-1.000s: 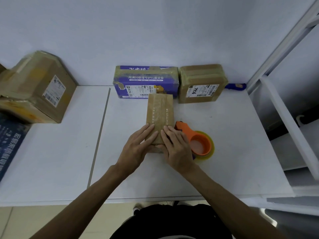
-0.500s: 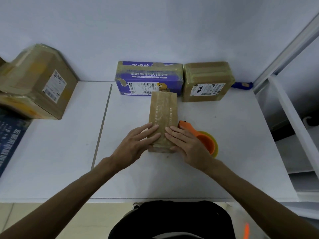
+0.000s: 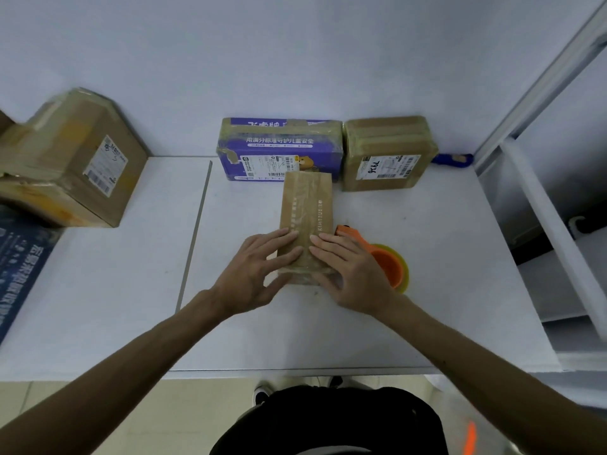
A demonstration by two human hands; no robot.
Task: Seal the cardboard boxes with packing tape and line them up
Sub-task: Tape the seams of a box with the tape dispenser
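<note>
Head view: left hand [image 3: 253, 274] and right hand [image 3: 351, 274] press straight, released fingers [image 3: 279, 238] flat on the near end of a narrow brown cardboard box [image 3: 307, 205] lying on the white tabletop [image 3: 427, 290], with an orange tape dispenser [image 3: 391, 267] just beside its right.

The near end of the narrow brown box [image 3: 305, 208] is covered by the left hand [image 3: 256, 274] and right hand [image 3: 351, 274], and the right hand hides part of the orange tape dispenser [image 3: 391, 264]. The big carton [image 3: 72, 165] runs off the left edge. Fine label print on the purple box [image 3: 279, 142] is too small to read, and a blue thing [image 3: 453, 158] peeks from behind the square brown box [image 3: 387, 149], impossible to identify.
</note>
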